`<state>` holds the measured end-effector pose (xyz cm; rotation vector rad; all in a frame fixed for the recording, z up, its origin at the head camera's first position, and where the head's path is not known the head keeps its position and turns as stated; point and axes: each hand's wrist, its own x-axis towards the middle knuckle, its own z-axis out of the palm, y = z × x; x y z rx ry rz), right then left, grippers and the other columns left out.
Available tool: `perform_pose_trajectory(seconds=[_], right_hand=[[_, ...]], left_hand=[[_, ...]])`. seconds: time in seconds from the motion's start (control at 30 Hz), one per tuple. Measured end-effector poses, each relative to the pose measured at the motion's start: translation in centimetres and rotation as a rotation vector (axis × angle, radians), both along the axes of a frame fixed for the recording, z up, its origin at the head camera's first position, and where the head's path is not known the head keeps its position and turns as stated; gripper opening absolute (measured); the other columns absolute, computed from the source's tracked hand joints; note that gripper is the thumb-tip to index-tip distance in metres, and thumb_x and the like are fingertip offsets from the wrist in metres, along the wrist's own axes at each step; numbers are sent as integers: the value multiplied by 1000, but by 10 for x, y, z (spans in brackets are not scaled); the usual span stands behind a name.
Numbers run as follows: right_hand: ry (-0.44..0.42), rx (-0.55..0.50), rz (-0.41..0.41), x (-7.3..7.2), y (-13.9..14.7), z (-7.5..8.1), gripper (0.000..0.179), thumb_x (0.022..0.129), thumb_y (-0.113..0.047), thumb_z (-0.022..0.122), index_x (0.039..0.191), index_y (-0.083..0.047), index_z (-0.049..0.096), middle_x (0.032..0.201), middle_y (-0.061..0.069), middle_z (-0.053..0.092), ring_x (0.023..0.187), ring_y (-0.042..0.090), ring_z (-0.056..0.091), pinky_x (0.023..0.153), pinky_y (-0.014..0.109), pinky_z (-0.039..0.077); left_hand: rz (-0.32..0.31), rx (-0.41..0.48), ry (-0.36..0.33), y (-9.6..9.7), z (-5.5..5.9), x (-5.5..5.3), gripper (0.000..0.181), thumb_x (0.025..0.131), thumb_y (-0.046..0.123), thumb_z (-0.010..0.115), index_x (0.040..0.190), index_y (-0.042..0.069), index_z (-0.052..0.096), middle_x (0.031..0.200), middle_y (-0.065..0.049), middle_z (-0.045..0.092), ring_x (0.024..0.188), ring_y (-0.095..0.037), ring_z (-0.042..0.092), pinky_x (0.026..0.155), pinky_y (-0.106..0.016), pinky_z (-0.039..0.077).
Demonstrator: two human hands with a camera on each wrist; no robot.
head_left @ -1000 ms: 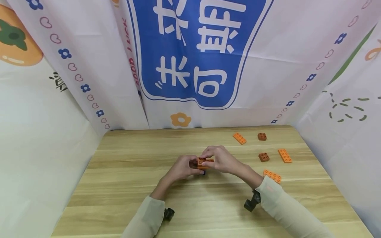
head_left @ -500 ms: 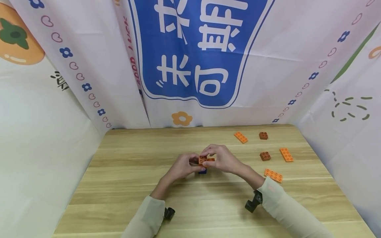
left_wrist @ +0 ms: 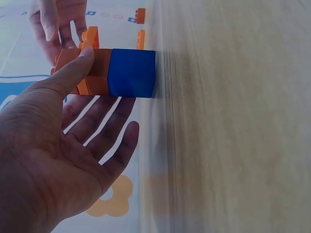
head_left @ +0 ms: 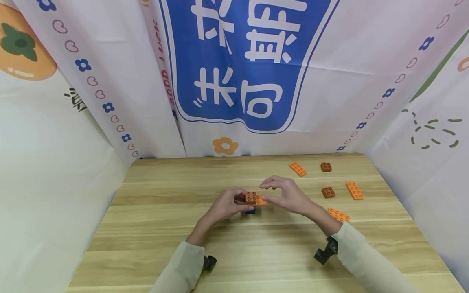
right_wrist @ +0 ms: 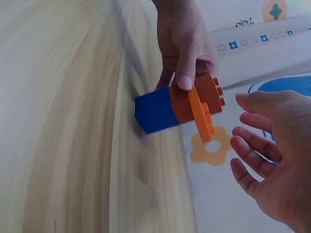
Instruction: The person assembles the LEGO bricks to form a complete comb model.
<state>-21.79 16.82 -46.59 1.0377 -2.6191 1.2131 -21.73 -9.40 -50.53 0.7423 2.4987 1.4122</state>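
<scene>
Four pieces in one upright stack (right_wrist: 180,104) near the centre of the table (head_left: 165,224): blue block (right_wrist: 155,110) at base, lower brown block (left_wrist: 100,75), orange plate (head_left: 261,200) jutting toward right hand (right_wrist: 286,155), studded brown block (head_left: 250,197) on top. Pinched between thumb and fingers of left hand (head_left: 226,205). Noted just beside: right hand, thumb and fingers apart. Unclear from these angles whether touching the table. Legible on blue panel (head_left: 239,61), in white: "可期".
</scene>
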Motion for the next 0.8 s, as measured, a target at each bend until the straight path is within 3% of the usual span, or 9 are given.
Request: perform_pose_trajectory(seconds=[0.3, 0.8], right_hand=[[77, 15, -31, 3, 33, -6, 35, 89, -14, 87, 123, -8, 78, 121, 5, 75, 114, 28, 71, 92, 50, 61], [69, 168, -130, 14, 96, -18, 37, 88, -17, 89, 122, -8, 78, 122, 4, 75, 113, 28, 71, 94, 51, 60]], left_hand=[[9, -5, -9, 0, 0, 1, 27, 91, 17, 87, 113, 6, 76, 106, -6, 77, 96, -19, 74, 80, -25, 62], [27, -7, -21, 1, -1, 2, 27, 90, 18, 88, 112, 7, 76, 104, -4, 77, 94, -17, 73, 78, -25, 62]])
